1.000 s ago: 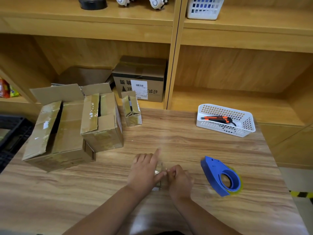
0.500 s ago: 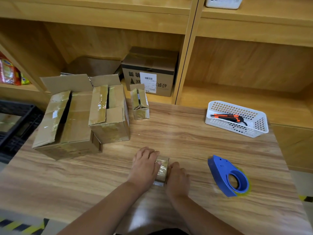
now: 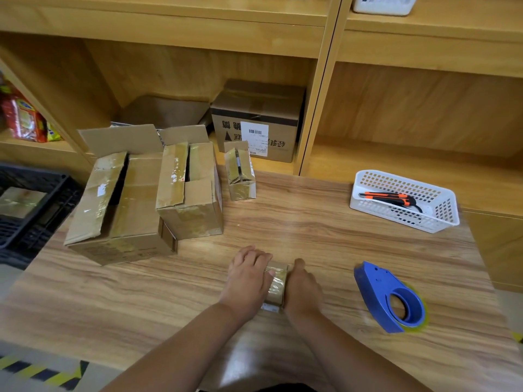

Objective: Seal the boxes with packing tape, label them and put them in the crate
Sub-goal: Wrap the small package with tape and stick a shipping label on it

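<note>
Cartons are crowding the far left corner of the desk (image 3: 311,230). The large box (image 3: 119,210) is sitting there with its flaps gaping, and the medium box (image 3: 192,193) is standing tight against its right side, its flaps likewise loose. Beyond the left edge and lower down, the black crate (image 3: 34,205) is waiting with something tape-wrapped lying inside. The white basket (image 3: 404,199) is sitting at the far right corner and holding orange utility knives (image 3: 387,197). The blue tape dispenser (image 3: 390,298) is lying near the right edge. A narrow box (image 3: 240,176) is standing at the far edge, its top seam gaping.

Smallest of all, the small box (image 3: 276,284) is resting toward the middle of the near edge, shining with tape, between both hands. The left hand (image 3: 247,278) is holding it, thumb lying on top and fingers wrapping its left side, so that grip is closed on the box. The right hand (image 3: 302,290) is pressing against the right side with its fingers tucked out of sight, so I cannot tell whether that grip is clasping or only pushing.

Judging by its size, the small box is probably going to lift lightly. Its cardboard walls are likely to dent under a hard squeeze, and the tape skin is looking slick. Taking hold across two opposite side faces, close to the stiffer corners, is looking safest.
</note>
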Available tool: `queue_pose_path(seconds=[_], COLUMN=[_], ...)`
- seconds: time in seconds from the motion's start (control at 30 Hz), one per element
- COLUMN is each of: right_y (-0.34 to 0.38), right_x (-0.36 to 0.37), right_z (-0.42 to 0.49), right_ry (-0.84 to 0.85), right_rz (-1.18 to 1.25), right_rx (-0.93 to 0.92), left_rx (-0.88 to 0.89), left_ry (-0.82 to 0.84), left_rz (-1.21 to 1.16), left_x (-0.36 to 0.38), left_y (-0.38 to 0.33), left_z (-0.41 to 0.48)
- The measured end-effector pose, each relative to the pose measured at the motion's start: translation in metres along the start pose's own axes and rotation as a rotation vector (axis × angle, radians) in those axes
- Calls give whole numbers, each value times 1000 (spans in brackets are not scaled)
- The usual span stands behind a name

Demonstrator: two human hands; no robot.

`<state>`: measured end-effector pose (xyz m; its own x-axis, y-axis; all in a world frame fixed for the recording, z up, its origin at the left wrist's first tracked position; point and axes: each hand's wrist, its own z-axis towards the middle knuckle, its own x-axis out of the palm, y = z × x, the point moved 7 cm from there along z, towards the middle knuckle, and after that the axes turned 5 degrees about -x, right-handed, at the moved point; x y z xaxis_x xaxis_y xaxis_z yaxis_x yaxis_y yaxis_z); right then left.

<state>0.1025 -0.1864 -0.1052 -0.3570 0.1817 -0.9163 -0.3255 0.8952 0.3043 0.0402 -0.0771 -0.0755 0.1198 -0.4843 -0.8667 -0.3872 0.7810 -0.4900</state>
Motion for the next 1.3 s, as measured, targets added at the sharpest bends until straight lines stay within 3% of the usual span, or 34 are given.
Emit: queue_pose_path(seconds=[0.13,0.2,0.27,0.33,0.47,0.77,0.93,1.03,1.17,1.3], right_y=[-2,-10,-15,-9,12,11,11,4,-5,-4], right_x=[16,17,4,-13,-18,-21,-19,-22,-24,-27], right_z=[1,1,-1,-4,-7,15,9,-3,-20,-15], right_ry=[97,47,-122,-217,-36,-52,-74,-194,-250,-168], right_rz=[-54,164,469,600,452,693,571,446,447,411], right_rx=[-42,-23,-50,-217,-544,-361,-323,-230,-81,-140], left_rx=[-8,-15,-5,10,17,47,21,-103,-234,-203], left_ry=[-7,6,0,-17,-21,-6,-2,-71,-17,96], left_rz=[-6,-23,-45,-68,-110,-119,-39,44,-256,-405], left_x=[-1,-1,-1,-1,-1,4,-3,-11,-7,-2], left_y=[3,3,3,3,3,5,0,7,23,30], left_z=[0,0,2,3,2,6,0,-1,-7,-2])
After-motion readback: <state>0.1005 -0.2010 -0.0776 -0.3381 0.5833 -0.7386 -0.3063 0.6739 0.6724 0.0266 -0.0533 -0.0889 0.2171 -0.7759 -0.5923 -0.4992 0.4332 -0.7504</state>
